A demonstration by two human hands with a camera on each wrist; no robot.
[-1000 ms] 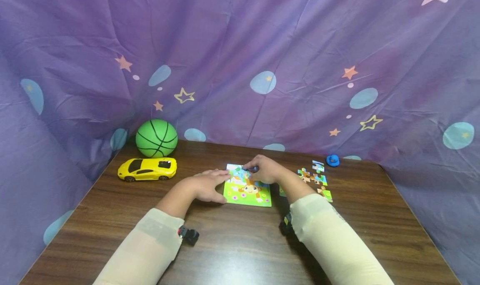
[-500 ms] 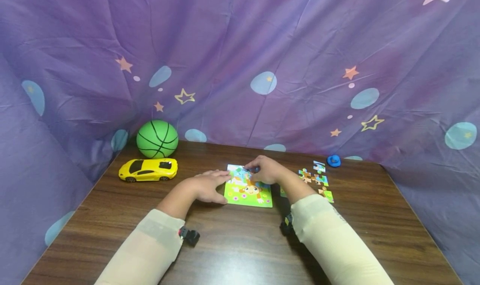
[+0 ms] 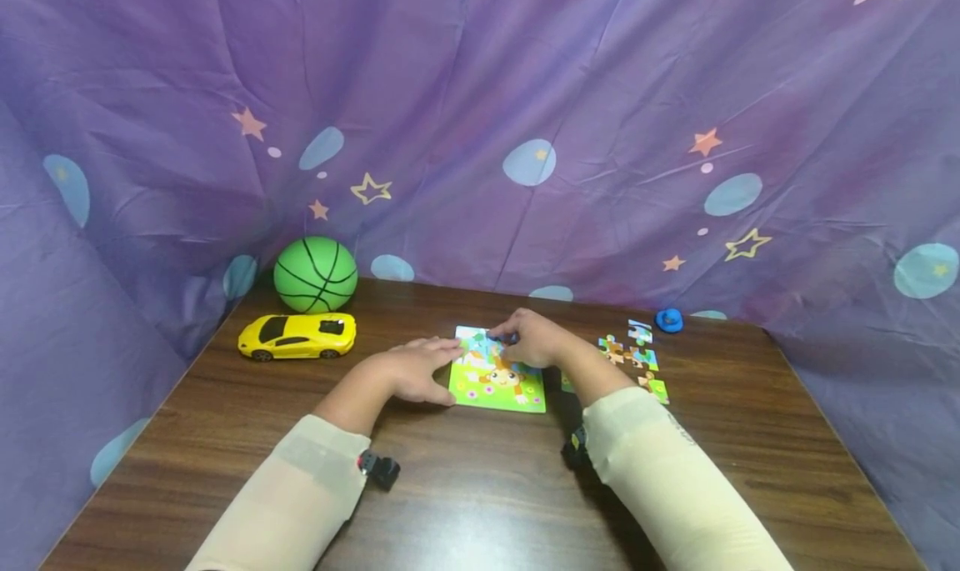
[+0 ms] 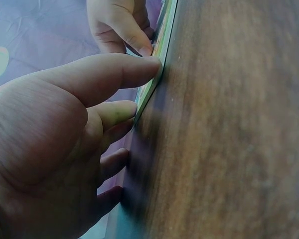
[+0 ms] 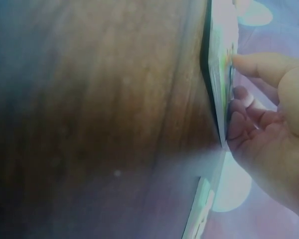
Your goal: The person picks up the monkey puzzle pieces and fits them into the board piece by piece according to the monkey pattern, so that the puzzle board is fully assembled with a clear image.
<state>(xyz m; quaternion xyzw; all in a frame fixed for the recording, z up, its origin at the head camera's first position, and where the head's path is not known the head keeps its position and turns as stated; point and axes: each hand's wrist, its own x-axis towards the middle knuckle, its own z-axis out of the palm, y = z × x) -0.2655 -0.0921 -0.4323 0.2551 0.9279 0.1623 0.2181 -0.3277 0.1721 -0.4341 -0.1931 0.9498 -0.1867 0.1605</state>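
A monkey puzzle board [image 3: 498, 398] lies flat on the wooden table [image 3: 457, 496], between your two hands and touched by both. It looks close to square, so no long axis stands out; its near edge runs roughly crosswise in front of you. Your right hand [image 3: 535, 339] reaches in over the right side to the far half, its thumb and forefinger bent down onto the picture, the other fingers curled beneath. Whether they pinch a piece there or simply press on one, you cannot tell from these views. Your left hand [image 3: 414, 373] braces the left side, thumb and fingers spread apart, the thumb against the edge near the close corner, the forefinger reaching the board farther up. The spot under your right fingertips, on the far half, looks to be what matters, with the right hand the nearer one to it. Loose puzzle pieces [image 3: 642, 359] lie to the right, nearer that same hand, with a blue toy hat [image 3: 669, 321] just past them. Well off to your left sit a yellow toy car [image 3: 297, 338] and a green ball [image 3: 316, 275].
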